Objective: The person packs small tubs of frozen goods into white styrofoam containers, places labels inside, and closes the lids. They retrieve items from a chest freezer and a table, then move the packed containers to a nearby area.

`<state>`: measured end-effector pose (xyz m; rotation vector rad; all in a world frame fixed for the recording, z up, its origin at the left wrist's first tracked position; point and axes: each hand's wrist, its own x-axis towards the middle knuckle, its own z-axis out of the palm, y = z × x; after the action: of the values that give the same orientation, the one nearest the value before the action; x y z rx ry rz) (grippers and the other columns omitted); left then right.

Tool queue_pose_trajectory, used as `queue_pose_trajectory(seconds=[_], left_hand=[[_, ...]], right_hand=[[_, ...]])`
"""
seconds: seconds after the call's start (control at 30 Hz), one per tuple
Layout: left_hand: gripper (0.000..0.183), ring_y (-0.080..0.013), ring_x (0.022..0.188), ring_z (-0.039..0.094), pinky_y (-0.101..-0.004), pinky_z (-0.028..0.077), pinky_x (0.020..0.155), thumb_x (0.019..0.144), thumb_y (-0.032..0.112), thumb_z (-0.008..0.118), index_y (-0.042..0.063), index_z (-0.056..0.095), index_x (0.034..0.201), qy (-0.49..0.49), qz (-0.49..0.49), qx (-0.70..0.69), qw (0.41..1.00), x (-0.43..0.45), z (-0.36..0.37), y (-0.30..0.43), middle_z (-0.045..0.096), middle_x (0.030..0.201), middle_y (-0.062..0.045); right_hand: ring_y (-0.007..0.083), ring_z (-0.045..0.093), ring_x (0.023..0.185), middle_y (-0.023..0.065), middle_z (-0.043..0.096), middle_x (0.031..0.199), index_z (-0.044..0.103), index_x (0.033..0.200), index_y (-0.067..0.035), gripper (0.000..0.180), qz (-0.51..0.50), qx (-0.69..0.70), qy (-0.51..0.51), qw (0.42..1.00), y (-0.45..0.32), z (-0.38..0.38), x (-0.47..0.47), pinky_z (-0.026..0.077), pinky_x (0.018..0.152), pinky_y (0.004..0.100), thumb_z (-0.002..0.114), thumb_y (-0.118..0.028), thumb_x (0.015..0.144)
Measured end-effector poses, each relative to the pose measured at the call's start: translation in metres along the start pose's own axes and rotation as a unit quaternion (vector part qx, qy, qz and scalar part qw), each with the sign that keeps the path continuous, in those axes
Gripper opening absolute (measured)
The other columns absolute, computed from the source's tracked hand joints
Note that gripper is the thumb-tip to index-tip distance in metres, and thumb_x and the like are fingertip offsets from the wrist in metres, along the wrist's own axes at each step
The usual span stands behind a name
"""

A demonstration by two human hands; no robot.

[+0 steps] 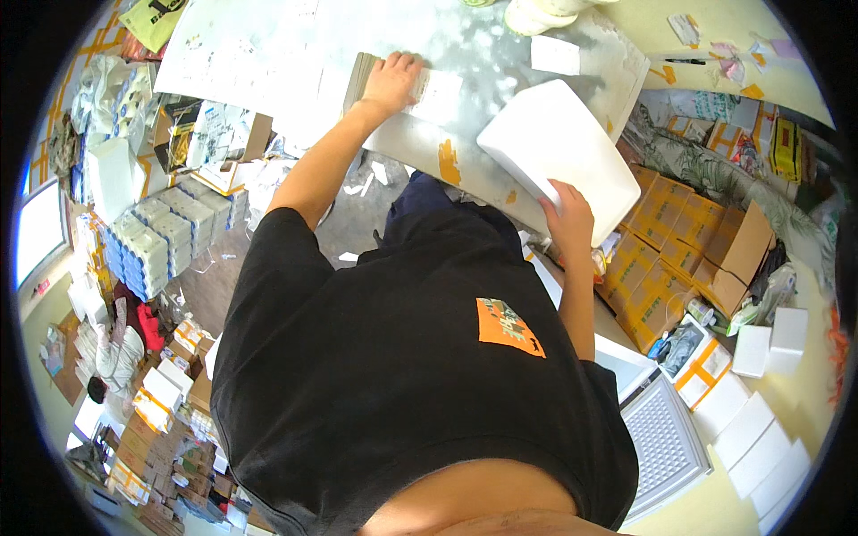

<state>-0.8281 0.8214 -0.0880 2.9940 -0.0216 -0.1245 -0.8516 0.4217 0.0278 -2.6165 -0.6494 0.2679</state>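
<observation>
My left hand point(392, 84) lies over a stack of thin grey-brown sheets point(360, 72) at the near edge of the pale worktable point(268, 53). White paper point(441, 94) with faint print shows just right of those fingers. How firmly they hold the stack is hidden from above. On the other side, my right hand point(571, 218) grips the near edge of a white foam box point(563, 154), thumb and fingers at its rim. The box sits tilted across the table's right front edge. Its smooth outer face is towards me.
A white paper slip point(555, 55) and a whitish container point(536, 17) are farther back on the table. Taped brown cartons point(670, 234) stand right, near an open chest freezer point(660, 442). Wrapped packs point(167, 228) are stacked left, and another person point(120, 342) is beyond them.
</observation>
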Motion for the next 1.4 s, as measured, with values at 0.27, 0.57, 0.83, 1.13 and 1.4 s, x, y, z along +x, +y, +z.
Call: queue_pose_trajectory(seconds=[0.27, 0.57, 0.83, 1.13, 1.4], left_hand=[[0.046, -0.0295, 0.115, 0.056, -0.0502, 0.043, 0.094, 0.072, 0.023, 0.079, 0.012, 0.063, 0.114, -0.12, -0.037, 0.048, 0.991, 0.023, 0.004, 0.016, 0.063, 0.116, -0.012], [0.025, -0.0306, 0.094, 0.064, -0.0516, 0.044, 0.095, 0.077, 0.0, 0.06, 0.012, 0.062, 0.099, 0.086, -0.11, -0.169, 0.976, -0.067, -0.038, 0.069, 0.065, 0.092, -0.008], [0.037, -0.0362, 0.091, 0.064, -0.0448, 0.052, 0.075, 0.078, 0.002, 0.062, 0.013, 0.059, 0.113, 0.112, -0.072, -0.349, 0.928, -0.059, -0.067, 0.071, 0.066, 0.1, -0.013], [0.034, -0.0193, 0.087, 0.067, -0.0315, 0.055, 0.078, 0.086, 0.002, 0.069, 0.003, 0.06, 0.119, 0.23, -0.3, -0.521, 0.765, -0.07, -0.039, -0.046, 0.068, 0.099, -0.008], [0.019, -0.0176, 0.08, 0.065, -0.031, 0.053, 0.075, 0.089, 0.008, 0.069, 0.002, 0.065, 0.107, 0.319, -0.398, -0.461, 0.726, -0.092, -0.034, -0.176, 0.069, 0.091, -0.01]], right_hand=[[0.0281, 0.063, 0.099, 0.0064, 0.068, 0.109, 0.067, 0.112, -0.013, 0.035, -0.076, -0.015, -0.003, 0.997, 0.018, -0.018, 0.035, 0.048, 0.085, 0.0384, 0.074, -0.011, 0.078], [0.0359, 0.052, 0.119, 0.0166, 0.054, 0.128, 0.06, 0.126, -0.008, 0.059, -0.193, -0.002, -0.027, 0.981, -0.004, -0.033, 0.083, 0.044, 0.096, 0.0466, 0.081, -0.021, 0.073], [0.0345, 0.06, 0.104, 0.0159, 0.063, 0.112, 0.057, 0.126, -0.009, 0.048, -0.294, 0.015, -0.026, 0.955, -0.133, 0.016, 0.147, 0.049, 0.087, 0.0454, 0.072, -0.011, 0.08], [0.0313, 0.064, 0.079, 0.0076, 0.066, 0.085, 0.065, 0.093, -0.008, 0.008, -0.111, -0.032, 0.097, 0.989, -0.152, 0.126, 0.201, 0.051, 0.067, 0.0422, 0.064, -0.009, 0.085], [0.028, 0.068, 0.087, 0.0175, 0.07, 0.096, 0.066, 0.103, 0.002, 0.021, 0.055, 0.243, 0.069, 0.966, -0.192, 0.14, 0.28, 0.051, 0.079, 0.0372, 0.067, -0.015, 0.091]])
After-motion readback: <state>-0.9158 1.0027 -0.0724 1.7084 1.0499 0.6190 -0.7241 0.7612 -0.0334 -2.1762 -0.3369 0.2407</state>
